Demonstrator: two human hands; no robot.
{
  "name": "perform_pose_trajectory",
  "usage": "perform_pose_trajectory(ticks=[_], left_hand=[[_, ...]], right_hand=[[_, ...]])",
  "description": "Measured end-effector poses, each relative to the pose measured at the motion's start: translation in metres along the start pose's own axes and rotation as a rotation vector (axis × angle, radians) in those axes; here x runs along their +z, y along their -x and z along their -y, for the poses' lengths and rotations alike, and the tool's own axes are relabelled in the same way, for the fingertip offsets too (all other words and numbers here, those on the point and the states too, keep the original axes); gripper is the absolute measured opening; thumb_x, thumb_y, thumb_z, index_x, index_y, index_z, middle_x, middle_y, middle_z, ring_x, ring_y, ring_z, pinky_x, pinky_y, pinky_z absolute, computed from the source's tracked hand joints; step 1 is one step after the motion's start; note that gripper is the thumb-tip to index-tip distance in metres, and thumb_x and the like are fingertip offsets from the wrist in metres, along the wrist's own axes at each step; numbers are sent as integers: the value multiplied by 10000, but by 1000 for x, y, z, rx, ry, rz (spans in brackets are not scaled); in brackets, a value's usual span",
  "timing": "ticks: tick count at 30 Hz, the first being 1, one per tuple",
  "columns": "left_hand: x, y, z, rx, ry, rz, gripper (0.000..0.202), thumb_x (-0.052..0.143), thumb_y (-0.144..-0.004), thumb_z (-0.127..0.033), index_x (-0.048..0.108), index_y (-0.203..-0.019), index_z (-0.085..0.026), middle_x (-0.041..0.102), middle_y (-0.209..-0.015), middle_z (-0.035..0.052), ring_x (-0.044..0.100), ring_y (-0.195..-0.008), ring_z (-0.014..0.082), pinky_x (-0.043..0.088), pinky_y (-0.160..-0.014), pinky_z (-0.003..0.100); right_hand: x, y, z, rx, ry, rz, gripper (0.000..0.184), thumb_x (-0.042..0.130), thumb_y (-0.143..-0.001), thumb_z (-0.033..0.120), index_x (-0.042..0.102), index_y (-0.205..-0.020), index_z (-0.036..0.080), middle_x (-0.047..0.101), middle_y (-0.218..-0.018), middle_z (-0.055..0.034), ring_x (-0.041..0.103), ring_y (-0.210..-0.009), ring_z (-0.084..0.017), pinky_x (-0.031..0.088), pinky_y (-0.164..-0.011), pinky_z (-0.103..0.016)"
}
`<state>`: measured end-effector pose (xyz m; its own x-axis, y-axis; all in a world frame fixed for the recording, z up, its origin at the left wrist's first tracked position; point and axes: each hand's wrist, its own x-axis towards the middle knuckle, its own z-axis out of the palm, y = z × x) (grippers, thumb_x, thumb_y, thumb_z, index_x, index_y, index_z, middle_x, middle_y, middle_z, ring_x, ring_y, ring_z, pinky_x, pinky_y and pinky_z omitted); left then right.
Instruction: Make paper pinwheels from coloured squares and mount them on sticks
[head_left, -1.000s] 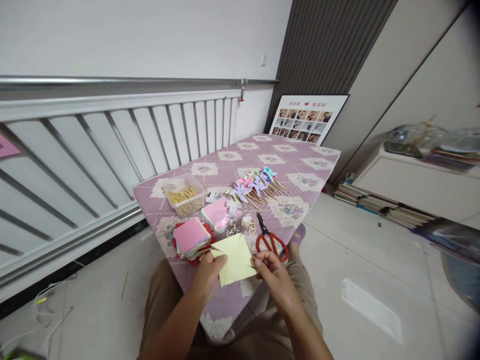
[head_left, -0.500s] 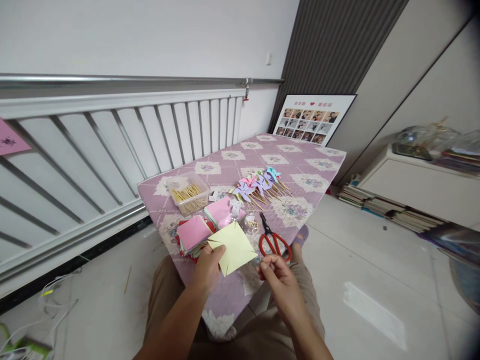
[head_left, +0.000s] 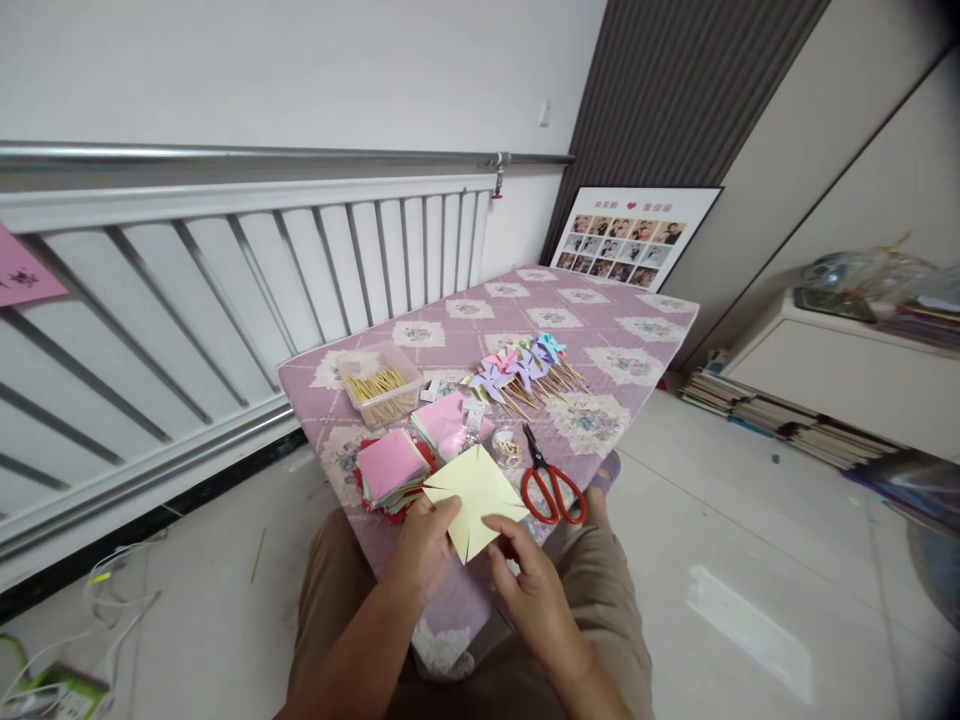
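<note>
A square of pale yellow paper (head_left: 480,490), with slits cut inward from its corners, is held above the near part of the table. My left hand (head_left: 426,545) pinches its left lower edge, the thumb lying on top and the fingers underneath. At the lower right edge is my right hand (head_left: 529,580), its index fingertip touching the paper and its thumb apart from that finger. Red-handled scissors (head_left: 553,490) lie just right of the paper. A stack of coloured paper squares, pink (head_left: 390,463) on top, lies beside my left hand.
Several finished paper pinwheels (head_left: 525,367) on sticks lie mid-table. A clear plastic box (head_left: 381,385) holds many thin sticks. A small round container (head_left: 506,447) and more pink paper (head_left: 439,418) lie behind the yellow square. A radiator (head_left: 247,290) runs along the left.
The yellow paper has shifted slightly right in my left hand. My right hand has moved left from beside the scissors and now touches the paper's edge.
</note>
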<state>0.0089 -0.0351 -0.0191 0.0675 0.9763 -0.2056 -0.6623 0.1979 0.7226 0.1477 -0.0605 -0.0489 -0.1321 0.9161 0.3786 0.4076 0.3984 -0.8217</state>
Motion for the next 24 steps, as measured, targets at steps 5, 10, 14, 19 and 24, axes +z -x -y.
perform_pose_trajectory(ticks=[5,10,14,19,24], left_hand=[[-4,2,6,-31,35,-42,463,759,-673,-319,641,-1080,-136,731,-979,109,674,-919,267,505,-824,371],[0,6,6,-57,53,-18,455,774,-660,-343,653,-1041,-126,728,-991,124,672,-919,278,496,-830,376],[5,9,4,-70,31,5,432,763,-665,-332,666,-1038,-136,726,-1000,111,671,-892,260,503,-736,317],[8,10,3,-63,17,9,373,744,-674,-299,684,-1002,-133,731,-936,97,663,-825,232,499,-697,296],[12,12,2,-6,18,15,414,756,-637,-290,680,-1012,-131,725,-932,92,653,-867,253,488,-803,347]], right_hand=[[-3,-5,3,-41,10,-35,189,506,-838,156,636,-957,224,693,-880,-50,660,-810,-188,526,-724,-279],[-5,-4,5,-37,-14,-27,160,522,-833,173,647,-917,229,699,-839,-42,664,-764,-186,530,-689,-277],[-6,-4,6,-26,-43,17,124,538,-858,200,650,-900,231,691,-842,-40,652,-781,-185,516,-709,-274],[-10,-5,7,32,-95,34,103,561,-874,255,660,-863,227,673,-811,-33,627,-748,-179,491,-678,-258],[-11,-5,7,141,-217,31,161,572,-873,339,651,-825,208,636,-758,-23,586,-689,-171,473,-634,-253]])
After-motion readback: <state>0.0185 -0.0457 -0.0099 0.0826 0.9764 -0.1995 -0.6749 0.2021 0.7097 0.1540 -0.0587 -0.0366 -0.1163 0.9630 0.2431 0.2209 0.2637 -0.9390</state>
